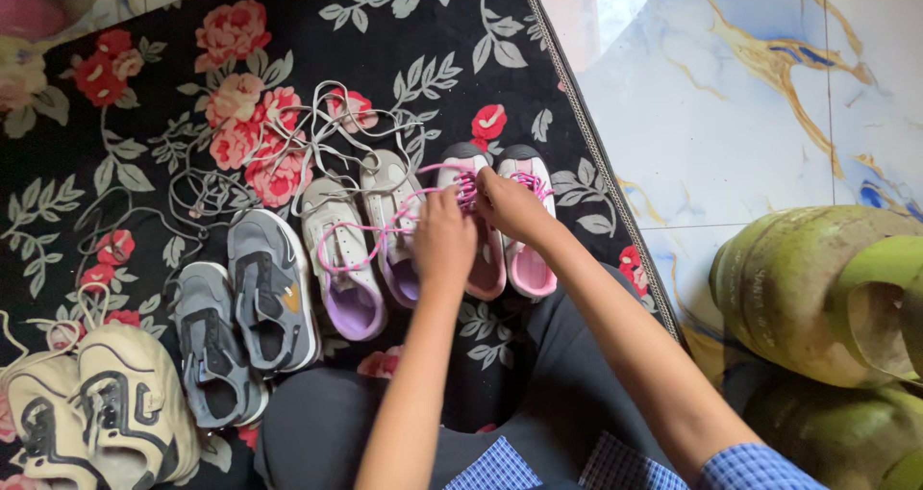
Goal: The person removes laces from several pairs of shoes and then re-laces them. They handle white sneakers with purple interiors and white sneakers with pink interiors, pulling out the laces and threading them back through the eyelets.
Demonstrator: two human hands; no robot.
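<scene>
Kneeling over a flowered rug (pixel 144 163), the person works both hands at the grey-toed pink shoe (pixel 478 223), which stands on the rug second from the right in a row of small shoes. The left hand (pixel 444 242) is curled shut, its fingers pinched on the pink lace (pixel 358 242) just left of that shoe; the lace loops away across the lilac shoes (pixel 361 250) beside it. The right hand (pixel 512 206) lies over the shoe's eyelets, fingers bent and closed on the lace there, though the fingertips are hidden behind the knuckles, so the exact grip cannot be made out. The shoe's mate (pixel 529 230) sits touching it on the right. Left of the lilac pair stand grey sandals (pixel 245 307), then white sneakers (pixel 101 408) cut off by the frame edge. Loose white laces (pixel 317 125) tangle on the rug beyond the row. A green gas cylinder (pixel 817 278) lies well right of the shoe, partly cropped.
</scene>
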